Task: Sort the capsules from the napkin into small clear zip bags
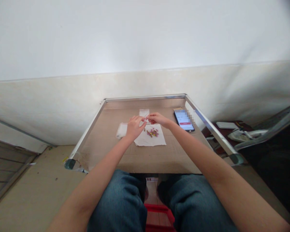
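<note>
My left hand (pixel 134 128) and my right hand (pixel 158 119) meet above a cardboard-lined metal tray (pixel 145 158). Their fingertips pinch the lower edge of a small clear plastic bag (pixel 144 112), though the fingers hide part of it. Just below my right hand, a small heap of multicoloured capsules (pixel 152 132) lies on a white paper sheet (pixel 151 138). Another clear plastic bag (pixel 122 130) lies beside my left hand, partly hidden by it.
A smartphone (pixel 183 120) with a lit screen lies on the tray's right side. The tray's raised metal frame (pixel 87 133) surrounds the cardboard. My jeans-clad knees (pixel 120 203) sit below its front edge. A power strip (pixel 240 135) and white box (pixel 226 125) lie at right.
</note>
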Demonstrator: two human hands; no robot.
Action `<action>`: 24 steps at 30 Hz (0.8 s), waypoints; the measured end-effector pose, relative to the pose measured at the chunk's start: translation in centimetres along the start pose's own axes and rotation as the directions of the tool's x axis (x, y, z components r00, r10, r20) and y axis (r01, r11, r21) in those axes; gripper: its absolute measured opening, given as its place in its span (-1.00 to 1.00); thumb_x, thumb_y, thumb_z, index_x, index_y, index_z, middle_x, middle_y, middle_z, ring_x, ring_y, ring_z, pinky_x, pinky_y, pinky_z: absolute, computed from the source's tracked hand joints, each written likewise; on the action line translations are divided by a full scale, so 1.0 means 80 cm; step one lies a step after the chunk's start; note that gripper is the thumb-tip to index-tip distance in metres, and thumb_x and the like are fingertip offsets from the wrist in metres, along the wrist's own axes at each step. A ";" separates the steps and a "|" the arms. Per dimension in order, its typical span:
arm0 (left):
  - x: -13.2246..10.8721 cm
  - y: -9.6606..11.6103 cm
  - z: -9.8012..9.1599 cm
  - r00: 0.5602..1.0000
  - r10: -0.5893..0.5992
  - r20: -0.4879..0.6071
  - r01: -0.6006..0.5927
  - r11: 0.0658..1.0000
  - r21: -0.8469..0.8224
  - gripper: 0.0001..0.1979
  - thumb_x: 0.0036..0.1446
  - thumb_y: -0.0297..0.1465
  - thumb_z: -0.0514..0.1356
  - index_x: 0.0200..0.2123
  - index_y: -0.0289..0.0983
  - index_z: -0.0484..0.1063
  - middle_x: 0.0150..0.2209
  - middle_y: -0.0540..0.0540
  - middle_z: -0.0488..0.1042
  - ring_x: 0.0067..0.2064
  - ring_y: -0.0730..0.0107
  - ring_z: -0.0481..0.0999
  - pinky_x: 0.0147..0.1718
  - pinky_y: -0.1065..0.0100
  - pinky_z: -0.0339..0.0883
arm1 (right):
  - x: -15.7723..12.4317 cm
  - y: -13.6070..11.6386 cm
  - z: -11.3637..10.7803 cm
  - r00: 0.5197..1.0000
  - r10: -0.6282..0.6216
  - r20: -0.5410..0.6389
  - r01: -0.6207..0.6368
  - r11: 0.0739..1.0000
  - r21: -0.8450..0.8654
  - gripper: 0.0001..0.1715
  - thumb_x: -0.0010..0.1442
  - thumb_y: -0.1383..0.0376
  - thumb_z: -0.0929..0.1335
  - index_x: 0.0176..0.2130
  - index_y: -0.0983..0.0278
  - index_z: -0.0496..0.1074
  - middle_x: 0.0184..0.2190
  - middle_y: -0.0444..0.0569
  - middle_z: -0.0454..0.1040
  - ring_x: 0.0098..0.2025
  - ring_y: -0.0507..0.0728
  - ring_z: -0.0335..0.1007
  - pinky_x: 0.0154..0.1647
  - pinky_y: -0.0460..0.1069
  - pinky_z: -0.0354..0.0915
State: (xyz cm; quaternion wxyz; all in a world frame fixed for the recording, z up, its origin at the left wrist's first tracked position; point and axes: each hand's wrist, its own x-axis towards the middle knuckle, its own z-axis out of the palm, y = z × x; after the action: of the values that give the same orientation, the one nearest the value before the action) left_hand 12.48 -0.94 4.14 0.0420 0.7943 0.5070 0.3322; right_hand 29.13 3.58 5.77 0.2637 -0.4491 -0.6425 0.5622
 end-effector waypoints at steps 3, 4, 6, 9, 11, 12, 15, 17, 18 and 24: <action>0.000 -0.002 0.001 1.000 -0.005 0.009 0.005 1.000 0.010 -0.65 0.04 -0.22 0.11 -0.10 -0.21 0.30 -0.15 -0.08 0.38 -0.06 0.28 0.30 -0.04 0.23 0.11 | -0.001 0.000 -0.004 0.999 -0.010 0.053 0.010 1.000 -0.001 -0.74 0.02 0.17 0.32 -0.45 0.36 0.37 -0.62 -0.19 0.23 -0.55 -0.09 0.13 -0.50 -0.16 0.11; -0.001 -0.002 0.001 1.000 -0.007 0.019 0.007 1.000 0.017 -0.57 0.01 -0.18 0.13 -0.05 -0.21 0.26 -0.10 -0.10 0.35 -0.02 0.26 0.27 -0.02 0.23 0.09 | -0.002 0.000 -0.005 0.996 -0.010 0.083 0.011 1.000 -0.009 -0.74 0.01 0.17 0.32 -0.45 0.36 0.37 -0.62 -0.19 0.23 -0.55 -0.09 0.13 -0.49 -0.16 0.11; -0.003 -0.002 0.001 0.998 -0.002 0.055 0.000 0.999 0.032 -0.44 -0.05 -0.11 0.15 0.01 -0.22 0.21 -0.02 -0.12 0.28 0.04 0.23 0.22 0.02 0.23 0.06 | -0.004 -0.001 -0.008 0.988 0.008 0.154 -0.003 0.999 -0.035 -0.74 -0.02 0.17 0.34 -0.45 0.36 0.38 -0.60 -0.18 0.26 -0.54 -0.08 0.15 -0.45 -0.14 0.13; -0.007 -0.002 0.003 0.988 0.026 0.155 -0.033 0.999 0.042 -0.32 -0.10 -0.03 0.15 0.06 -0.22 0.16 0.04 -0.14 0.24 0.08 0.21 0.18 0.07 0.24 0.02 | -0.007 0.000 -0.010 0.965 0.059 0.255 -0.040 0.996 -0.079 -0.73 -0.04 0.17 0.35 -0.43 0.36 0.39 -0.54 -0.15 0.33 -0.50 -0.07 0.20 -0.39 -0.12 0.16; -0.009 -0.004 0.005 0.976 0.035 0.214 -0.045 0.998 0.045 -0.26 -0.14 0.01 0.16 0.08 -0.23 0.13 0.06 -0.14 0.23 0.09 0.18 0.17 0.08 0.22 0.00 | -0.009 0.002 -0.011 0.950 0.075 0.304 -0.047 0.994 -0.099 -0.72 -0.04 0.15 0.36 -0.44 0.36 0.39 -0.54 -0.15 0.34 -0.48 -0.06 0.22 -0.38 -0.12 0.16; -0.010 -0.005 0.007 0.973 0.039 0.229 -0.050 0.998 0.041 -0.24 -0.15 0.02 0.16 0.09 -0.23 0.12 0.07 -0.15 0.23 0.09 0.18 0.17 0.08 0.21 -0.01 | -0.009 0.003 -0.012 0.943 0.078 0.323 -0.046 0.993 -0.106 -0.71 -0.04 0.15 0.36 -0.44 0.36 0.38 -0.54 -0.15 0.34 -0.48 -0.06 0.22 -0.39 -0.12 0.16; -0.012 -0.010 0.011 0.970 0.062 0.234 -0.067 0.998 0.015 -0.23 -0.16 0.04 0.14 0.08 -0.25 0.14 0.04 -0.17 0.25 0.07 0.17 0.20 0.07 0.19 0.02 | -0.009 0.008 -0.014 0.927 0.082 0.366 -0.039 0.991 -0.124 -0.67 -0.05 0.11 0.36 -0.46 0.36 0.37 -0.57 -0.16 0.32 -0.52 -0.08 0.20 -0.42 -0.13 0.15; -0.012 -0.012 0.012 0.972 0.076 0.223 -0.077 0.997 -0.005 -0.25 -0.17 0.06 0.14 0.05 -0.25 0.18 -0.01 -0.17 0.29 0.03 0.17 0.23 0.03 0.18 0.08 | -0.008 0.012 -0.015 0.924 0.078 0.373 -0.032 0.991 -0.128 -0.64 -0.06 0.09 0.36 -0.45 0.36 0.37 -0.57 -0.16 0.32 -0.53 -0.08 0.18 -0.44 -0.13 0.14; -0.012 -0.013 0.013 0.974 0.079 0.214 -0.079 0.997 -0.011 -0.26 -0.17 0.06 0.14 0.03 -0.25 0.20 -0.04 -0.17 0.30 0.01 0.17 0.25 0.01 0.18 0.10 | -0.007 0.014 -0.016 0.926 0.073 0.371 -0.028 0.992 -0.125 -0.63 -0.06 0.08 0.36 -0.44 0.36 0.37 -0.57 -0.16 0.32 -0.54 -0.08 0.18 -0.45 -0.13 0.14; -0.010 -0.014 0.010 0.989 0.076 0.127 -0.078 0.997 0.012 -0.36 -0.19 0.06 0.15 -0.11 -0.24 0.29 -0.18 -0.13 0.33 -0.11 0.19 0.31 -0.09 0.17 0.18 | -0.002 0.027 -0.020 0.946 0.060 0.318 -0.007 0.986 -0.168 -0.64 -0.08 0.10 0.37 -0.41 0.37 0.39 -0.56 -0.14 0.36 -0.55 -0.07 0.20 -0.47 -0.12 0.14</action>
State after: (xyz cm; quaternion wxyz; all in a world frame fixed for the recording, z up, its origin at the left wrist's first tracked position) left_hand 11.84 -0.85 2.63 0.0545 0.8329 0.4750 0.2785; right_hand 31.17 4.14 4.11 0.1077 -0.3824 -0.7133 0.5774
